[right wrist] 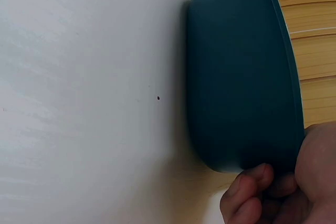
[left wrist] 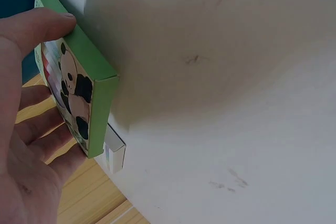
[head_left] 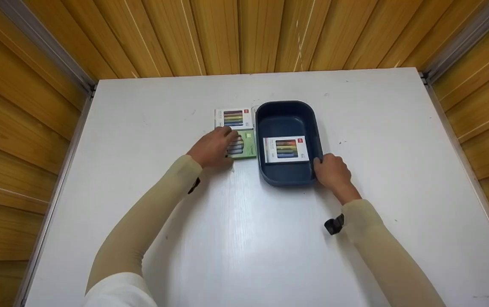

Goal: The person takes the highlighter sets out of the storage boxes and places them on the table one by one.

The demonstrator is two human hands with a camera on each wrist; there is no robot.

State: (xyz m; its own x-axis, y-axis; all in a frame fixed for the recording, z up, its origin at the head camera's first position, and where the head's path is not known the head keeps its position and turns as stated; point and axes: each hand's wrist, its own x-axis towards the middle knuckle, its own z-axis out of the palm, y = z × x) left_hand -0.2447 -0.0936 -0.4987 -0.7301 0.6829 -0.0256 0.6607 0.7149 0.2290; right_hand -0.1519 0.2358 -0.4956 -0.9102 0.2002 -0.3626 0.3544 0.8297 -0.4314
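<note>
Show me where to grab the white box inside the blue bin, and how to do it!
Try coming straight down from above and pinching the white box by its two long edges, near the middle. Its short ends sit close to the side walls of the blue bin, so fingers would probably be cramped there, but bare bin floor shows beyond both long edges.

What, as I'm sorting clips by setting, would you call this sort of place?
Probably an enclosed workstation: a white table walled on three sides by wood-look panels, with grey strips at the corners.
</note>
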